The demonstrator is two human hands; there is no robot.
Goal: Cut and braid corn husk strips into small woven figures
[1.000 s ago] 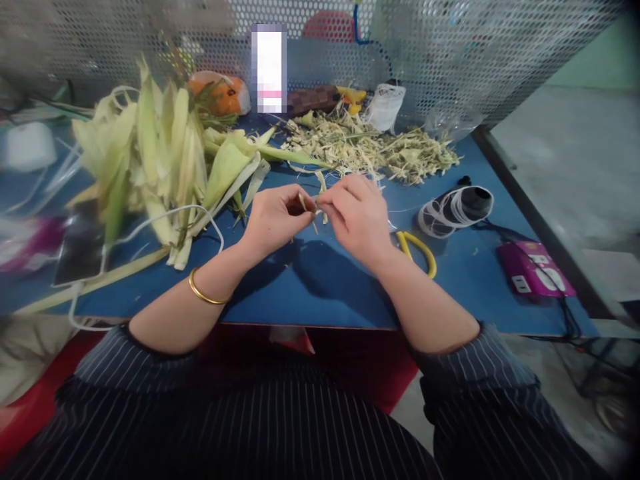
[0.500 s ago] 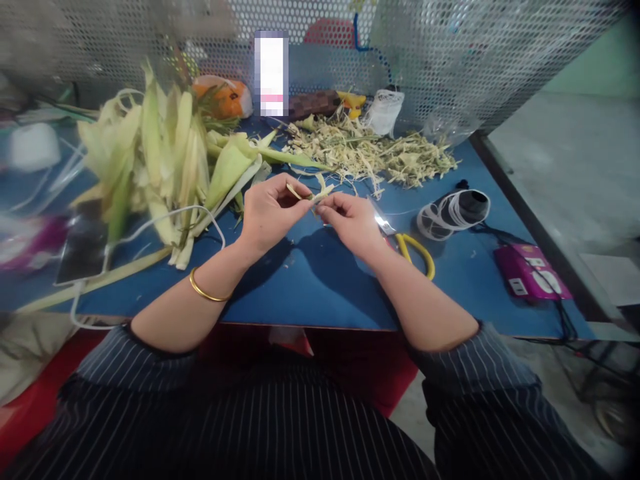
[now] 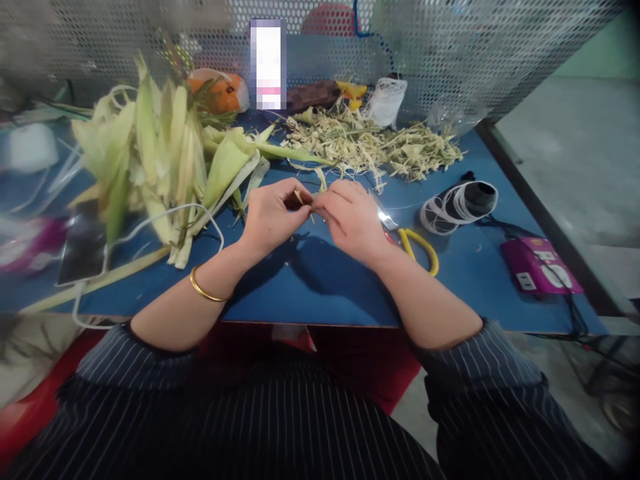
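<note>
My left hand [image 3: 273, 215] and my right hand [image 3: 350, 217] meet over the middle of the blue table [image 3: 310, 287]. Both pinch a thin pale strip of corn husk [image 3: 303, 199] between fingertips; most of the strip is hidden by the fingers. A gold bangle [image 3: 204, 292] sits on my left wrist. A big heap of green-yellow corn husks [image 3: 160, 153] lies to the left of my hands. Behind them is a pile of shredded husk scraps [image 3: 380, 143].
Yellow-handled scissors [image 3: 417, 243] lie just right of my right hand. Farther right are a spool of white thread [image 3: 457, 207] and a pink power strip [image 3: 543, 267]. A phone [image 3: 83, 243] with a white cable lies at left. A perforated metal screen [image 3: 450, 47] backs the table.
My hands drew closer together and my right hand rolled over the strip, covering more of it. The view shifted slightly.
</note>
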